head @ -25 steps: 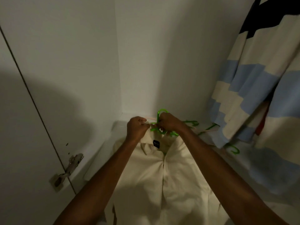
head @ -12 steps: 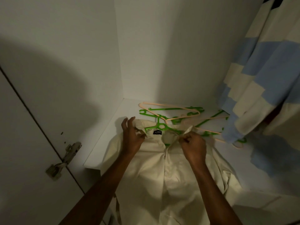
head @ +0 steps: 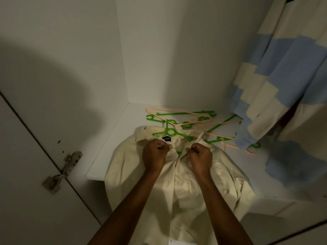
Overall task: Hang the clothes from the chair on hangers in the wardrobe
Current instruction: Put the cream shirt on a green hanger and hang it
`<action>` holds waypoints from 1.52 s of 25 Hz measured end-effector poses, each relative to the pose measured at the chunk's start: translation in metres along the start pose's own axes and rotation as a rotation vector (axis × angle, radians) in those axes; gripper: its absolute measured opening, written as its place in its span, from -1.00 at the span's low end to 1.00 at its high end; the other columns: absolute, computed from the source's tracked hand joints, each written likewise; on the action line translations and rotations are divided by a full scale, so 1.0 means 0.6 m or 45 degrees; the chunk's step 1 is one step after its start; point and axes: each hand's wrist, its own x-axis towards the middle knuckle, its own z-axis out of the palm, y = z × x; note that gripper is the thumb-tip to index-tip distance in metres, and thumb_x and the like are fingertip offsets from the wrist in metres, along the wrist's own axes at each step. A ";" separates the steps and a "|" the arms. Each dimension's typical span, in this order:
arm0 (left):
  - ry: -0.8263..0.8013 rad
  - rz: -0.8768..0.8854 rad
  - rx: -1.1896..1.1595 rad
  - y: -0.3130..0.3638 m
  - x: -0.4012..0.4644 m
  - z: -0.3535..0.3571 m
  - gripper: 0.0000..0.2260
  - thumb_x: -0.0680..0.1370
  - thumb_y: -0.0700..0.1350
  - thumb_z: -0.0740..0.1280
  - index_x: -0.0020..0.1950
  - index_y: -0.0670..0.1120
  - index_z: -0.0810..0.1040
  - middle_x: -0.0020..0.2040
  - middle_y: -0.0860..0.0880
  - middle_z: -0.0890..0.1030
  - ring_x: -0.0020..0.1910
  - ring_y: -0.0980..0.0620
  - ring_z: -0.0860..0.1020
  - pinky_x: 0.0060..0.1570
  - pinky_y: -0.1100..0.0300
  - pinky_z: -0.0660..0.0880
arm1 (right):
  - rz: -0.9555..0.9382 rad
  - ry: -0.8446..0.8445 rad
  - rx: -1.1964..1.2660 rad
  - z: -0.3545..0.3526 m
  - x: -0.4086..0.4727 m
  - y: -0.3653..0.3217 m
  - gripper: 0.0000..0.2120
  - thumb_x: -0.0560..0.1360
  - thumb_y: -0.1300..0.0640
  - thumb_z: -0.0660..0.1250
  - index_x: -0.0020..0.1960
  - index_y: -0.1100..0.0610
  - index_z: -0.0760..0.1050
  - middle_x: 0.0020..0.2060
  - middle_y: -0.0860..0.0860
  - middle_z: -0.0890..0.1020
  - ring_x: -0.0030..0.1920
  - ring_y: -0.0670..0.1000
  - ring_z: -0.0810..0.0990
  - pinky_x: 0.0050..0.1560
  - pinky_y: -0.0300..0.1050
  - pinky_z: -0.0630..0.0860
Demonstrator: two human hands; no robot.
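Note:
A cream shirt (head: 177, 188) lies face up on the white wardrobe shelf (head: 106, 152), its lower part hanging over the front edge. A green hanger (head: 170, 132) sits inside its collar, hook pointing to the back. My left hand (head: 154, 154) pinches the left side of the shirt front just below the collar. My right hand (head: 200, 156) pinches the right side opposite it. Both fists are curled on the fabric, close together at the top button.
Several loose green and peach hangers (head: 198, 119) lie on the shelf behind the shirt. A blue and cream striped garment (head: 279, 82) hangs at the right. The wardrobe door with a metal hinge (head: 67, 165) stands at the left.
Both hands came down from the hanger at the collar to the shirt front. The left hand went from flat on the collar to a curled pinch; both now meet at the top button.

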 end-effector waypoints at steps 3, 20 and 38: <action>-0.116 0.093 0.232 0.005 0.019 0.019 -0.92 0.38 -0.03 0.56 -0.16 0.06 0.72 -0.19 0.08 0.73 -0.17 0.03 0.68 -0.13 0.07 0.64 | -0.094 -0.027 0.219 -0.001 0.008 -0.009 -0.77 0.47 0.30 0.46 -0.28 0.03 0.60 -0.35 0.05 0.69 -0.32 0.16 0.69 -0.25 0.02 0.64; -0.415 -0.268 -0.793 0.031 0.003 -0.005 -0.90 0.46 -0.39 0.47 -0.05 -0.27 0.67 -0.22 -0.19 0.71 -0.35 -0.02 0.67 -0.37 0.25 0.56 | 0.269 -0.236 0.846 0.000 0.011 -0.004 -0.88 0.45 0.50 0.37 -0.08 0.34 0.59 -0.26 0.18 0.66 -0.33 0.10 0.64 -0.30 -0.08 0.62; -0.398 -0.197 -1.196 -0.003 -0.017 0.004 -0.81 0.52 -0.39 0.42 0.12 -0.38 0.60 -0.04 -0.23 0.70 -0.12 -0.08 0.70 -0.05 0.15 0.66 | 0.216 -0.146 1.306 -0.022 0.001 -0.006 -0.83 0.47 0.47 0.37 -0.17 0.25 0.65 -0.28 0.15 0.65 -0.30 0.10 0.59 -0.28 -0.12 0.57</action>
